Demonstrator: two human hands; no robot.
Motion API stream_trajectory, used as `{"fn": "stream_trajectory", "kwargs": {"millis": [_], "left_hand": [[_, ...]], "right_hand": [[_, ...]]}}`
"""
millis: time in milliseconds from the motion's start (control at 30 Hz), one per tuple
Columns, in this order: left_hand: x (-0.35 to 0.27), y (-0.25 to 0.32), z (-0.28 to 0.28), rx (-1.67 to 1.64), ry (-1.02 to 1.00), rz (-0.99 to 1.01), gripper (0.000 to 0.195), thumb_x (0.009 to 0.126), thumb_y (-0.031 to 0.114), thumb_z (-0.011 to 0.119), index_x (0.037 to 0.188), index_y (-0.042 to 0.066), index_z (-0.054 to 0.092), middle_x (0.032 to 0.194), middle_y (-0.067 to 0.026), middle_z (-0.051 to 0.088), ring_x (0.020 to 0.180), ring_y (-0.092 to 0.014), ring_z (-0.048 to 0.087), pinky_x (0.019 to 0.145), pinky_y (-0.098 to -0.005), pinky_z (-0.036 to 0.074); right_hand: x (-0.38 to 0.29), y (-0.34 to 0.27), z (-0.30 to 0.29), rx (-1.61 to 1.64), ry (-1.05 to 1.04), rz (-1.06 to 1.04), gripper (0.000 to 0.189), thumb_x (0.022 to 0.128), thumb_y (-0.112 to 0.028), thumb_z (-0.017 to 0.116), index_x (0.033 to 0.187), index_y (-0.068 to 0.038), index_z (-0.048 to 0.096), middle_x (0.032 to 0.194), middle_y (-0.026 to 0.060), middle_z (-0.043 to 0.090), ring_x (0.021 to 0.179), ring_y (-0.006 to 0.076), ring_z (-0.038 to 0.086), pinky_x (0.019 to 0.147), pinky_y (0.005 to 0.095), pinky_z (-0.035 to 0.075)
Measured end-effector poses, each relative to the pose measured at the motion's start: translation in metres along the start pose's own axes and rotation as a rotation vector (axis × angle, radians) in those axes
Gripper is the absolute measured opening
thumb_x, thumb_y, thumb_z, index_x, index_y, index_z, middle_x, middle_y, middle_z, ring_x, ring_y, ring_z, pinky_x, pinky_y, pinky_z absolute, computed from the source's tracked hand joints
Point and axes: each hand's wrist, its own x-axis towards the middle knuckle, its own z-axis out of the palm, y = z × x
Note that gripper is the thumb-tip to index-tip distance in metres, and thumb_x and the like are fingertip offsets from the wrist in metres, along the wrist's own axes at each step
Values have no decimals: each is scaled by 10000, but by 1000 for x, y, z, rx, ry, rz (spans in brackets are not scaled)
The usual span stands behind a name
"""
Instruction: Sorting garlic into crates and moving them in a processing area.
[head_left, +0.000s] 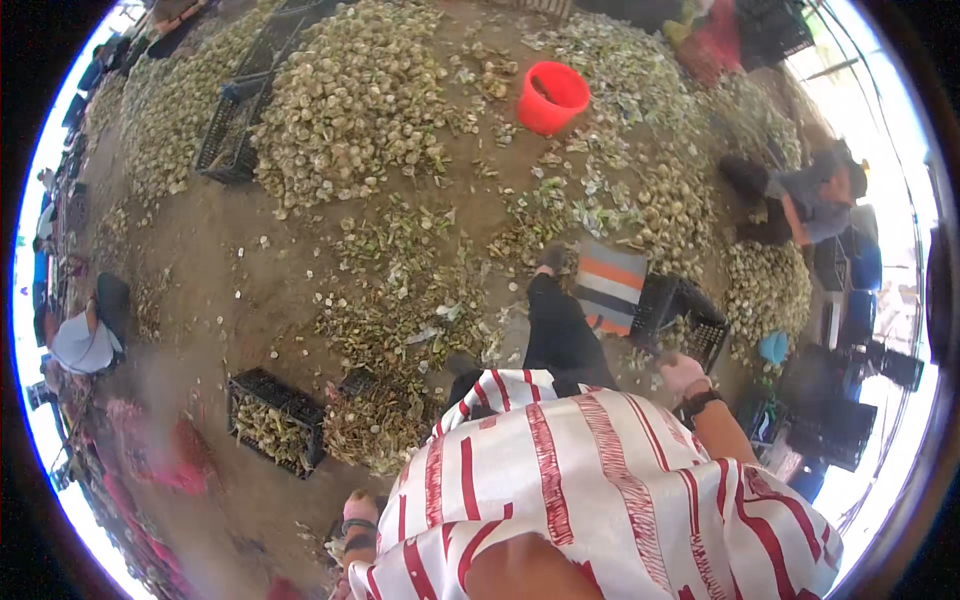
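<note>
My right hand (682, 375) is at the near side of a black plastic crate (675, 300), which has some bulbs in it; blur hides whether its fingers grip anything. Low in the picture, my left hand (360, 506) is beside my striped shirt, its fingers too small and unclear to read. A striped cloth (611, 285) in grey, orange and black lies against the crate, next to my outstretched leg. Another black crate (274, 424), holding pale bulbs with stems, stands on the ground to the left. Trimmings (390, 412) are heaped between that crate and me.
Large heaps of pale, garlic-like bulbs (360, 97) cover the ground ahead. A red bucket (553, 97) stands between heaps. At right, a person (814, 191) bends near more bulbs and a light-blue container (773, 347). Another person (86, 341) is at far left.
</note>
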Motion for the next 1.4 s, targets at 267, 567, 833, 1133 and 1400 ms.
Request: {"fn": "stream_trajectory", "kwargs": {"millis": [267, 567, 833, 1133, 1400], "left_hand": [[-51, 68, 88, 40, -35, -95, 273, 791, 224, 473, 951, 79, 641, 966, -151, 638, 952, -295, 588, 824, -350, 456], [-123, 279, 157, -126, -317, 196, 308, 753, 208, 506, 1002, 82, 637, 974, -109, 647, 928, -257, 602, 820, -336, 469], [-151, 195, 171, 143, -305, 94, 320, 764, 203, 487, 1020, 89, 641, 1042, -143, 623, 1005, -297, 570, 875, -349, 450], [-90, 10, 170, 865, -564, 553, 286, 793, 241, 462, 952, 139, 678, 1013, -79, 646, 972, -244, 601, 811, -359, 486], [-10, 115, -23, 934, -159, 433, 242, 802, 163, 452, 887, 84, 664, 984, -116, 642, 883, -264, 611, 754, -350, 488]], "right_hand": [[115, -65, -112, -169, -67, -149, 435, 784, -350, 510, 1140, -104, 559, 1094, 171, 589, 1030, 326, 550, 879, 368, 437], [256, -68, -239, -369, 124, -222, 401, 784, -261, 500, 1149, -103, 547, 978, 178, 626, 919, 311, 598, 803, 381, 460], [279, -119, -236, -294, 117, -380, 408, 793, -256, 495, 1177, -128, 548, 1103, 166, 590, 1011, 325, 565, 862, 379, 440], [174, -127, -188, -281, 3, -305, 410, 783, -243, 522, 1146, -53, 547, 1082, 176, 598, 1010, 286, 572, 860, 345, 443], [139, 21, -175, -742, 5, -111, 306, 817, -235, 468, 1063, -118, 606, 1006, 210, 610, 1010, 314, 574, 860, 392, 452]]}}
